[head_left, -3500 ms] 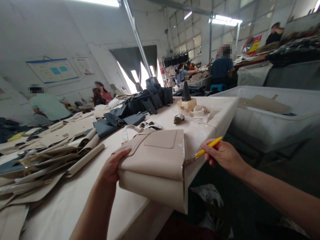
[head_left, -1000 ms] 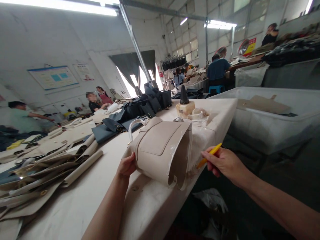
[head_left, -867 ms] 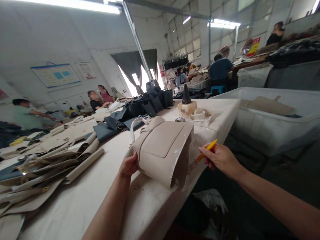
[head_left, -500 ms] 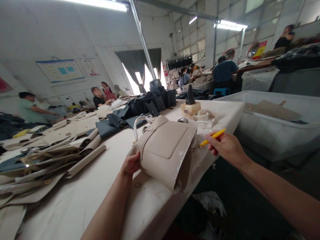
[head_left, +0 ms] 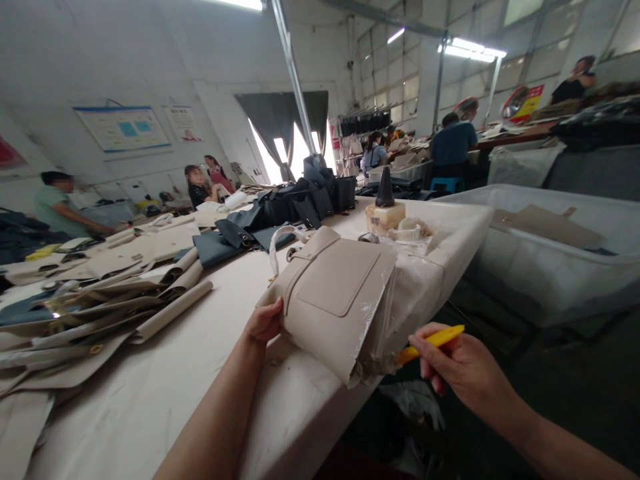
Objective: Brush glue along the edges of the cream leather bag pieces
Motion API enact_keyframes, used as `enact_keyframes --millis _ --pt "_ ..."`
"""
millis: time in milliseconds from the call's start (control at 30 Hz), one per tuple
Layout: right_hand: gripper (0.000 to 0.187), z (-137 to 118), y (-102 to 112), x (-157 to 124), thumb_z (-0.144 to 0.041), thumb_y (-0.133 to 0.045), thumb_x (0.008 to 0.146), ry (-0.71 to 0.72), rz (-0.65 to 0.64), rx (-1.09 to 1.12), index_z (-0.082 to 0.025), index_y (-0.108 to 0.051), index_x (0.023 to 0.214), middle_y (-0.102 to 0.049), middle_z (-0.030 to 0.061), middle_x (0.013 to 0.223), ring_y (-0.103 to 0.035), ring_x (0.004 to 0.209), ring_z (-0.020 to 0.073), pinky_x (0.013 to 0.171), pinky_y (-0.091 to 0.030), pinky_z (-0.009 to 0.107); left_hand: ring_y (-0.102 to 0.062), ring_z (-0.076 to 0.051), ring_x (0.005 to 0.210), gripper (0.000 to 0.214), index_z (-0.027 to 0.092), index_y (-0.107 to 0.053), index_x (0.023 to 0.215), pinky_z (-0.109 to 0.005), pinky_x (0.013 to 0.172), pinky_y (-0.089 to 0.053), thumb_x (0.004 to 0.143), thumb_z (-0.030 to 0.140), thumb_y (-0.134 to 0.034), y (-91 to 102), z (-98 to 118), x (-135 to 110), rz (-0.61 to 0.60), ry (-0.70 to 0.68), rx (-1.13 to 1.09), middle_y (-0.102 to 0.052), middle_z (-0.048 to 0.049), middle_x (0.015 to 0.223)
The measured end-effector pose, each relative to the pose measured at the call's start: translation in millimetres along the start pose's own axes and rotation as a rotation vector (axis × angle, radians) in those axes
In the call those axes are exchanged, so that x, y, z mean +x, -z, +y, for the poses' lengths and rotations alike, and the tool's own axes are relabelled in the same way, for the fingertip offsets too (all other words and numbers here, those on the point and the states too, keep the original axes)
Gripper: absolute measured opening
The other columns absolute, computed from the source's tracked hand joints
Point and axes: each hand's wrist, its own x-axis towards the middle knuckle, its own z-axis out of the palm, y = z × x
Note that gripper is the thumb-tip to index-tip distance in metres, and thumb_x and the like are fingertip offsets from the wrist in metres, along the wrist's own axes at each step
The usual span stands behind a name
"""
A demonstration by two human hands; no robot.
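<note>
A beige handbag lies near the table's edge, its unsewn-looking side toward the right, with whitish smears along the edge. My left hand grips its near left corner, thumb on top and fingers hidden beneath. A pale wrapped handle rises from the bag's far left. Between the thumb and fingers of my right hand is a yellow glue spreader; its tip meets the lower right edge of the bag. Behind the bag stand a glue pot with a black cone and a round whitish dish.
Beige bag pieces are piled on the left of the table. Dark blue bags stand farther back. A large white bin holding beige panels is to the right. Several people work in the background.
My right hand has moved down and nearer along the bag's right edge with the yellow tool. My left hand keeps its hold, and the bag has barely shifted.
</note>
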Motion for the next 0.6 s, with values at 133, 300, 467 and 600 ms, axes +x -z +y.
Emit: enact_keyframes --millis 133,300,467,600 --pt "0.042 0.6 9.2 19.6 -0.058 -0.055 0.077 0.06 0.111 -0.064 -0.017 -0.057 0.071 -0.055 -0.0026 0.048 -0.049 0.035 0.0082 0.036 -0.038 0.017 -0.069 -0.02 0.072 0.017 0.015 -0.069 0.085 -0.027 0.067 -0.055 0.074 0.026 -0.065 -3.7 -0.2 -1.4 0.008 0.001 -0.008 -0.074 -0.0048 0.078" --pt "0.043 -0.9 13.8 21.8 -0.061 -0.055 0.075 0.032 0.142 -0.033 -0.017 -0.056 0.073 -0.055 -0.0027 0.049 -0.049 0.035 0.0084 0.035 -0.039 0.018 -0.069 -0.023 0.078 0.02 0.015 -0.069 0.087 -0.032 0.076 -0.055 0.073 0.029 -0.066 -1.6 -1.9 -1.3 0.004 -0.003 0.012 -0.074 -0.0058 0.078" --pt "0.043 1.3 1.9 4.2 -0.061 -0.054 0.076 -0.076 -0.01 0.016 -0.018 -0.056 0.074 -0.054 -0.0033 0.047 -0.047 0.033 0.0079 0.033 -0.036 0.017 -0.067 -0.026 0.089 0.024 0.013 -0.067 0.095 -0.036 0.086 -0.051 0.076 0.028 -0.063 4.2 -3.7 0.9 -0.003 0.017 0.018 -0.074 -0.0081 0.081" --pt "0.045 -4.1 4.4 12.8 -0.063 -0.055 0.074 -0.016 0.115 -0.058 -0.018 -0.056 0.07 -0.055 -0.0022 0.048 -0.048 0.033 0.0085 0.034 -0.039 0.018 -0.069 -0.024 0.081 0.021 0.014 -0.067 0.092 -0.033 0.079 -0.052 0.076 0.026 -0.063 4.4 -3.9 -0.4 0.017 0.035 -0.007 -0.074 -0.0069 0.081"
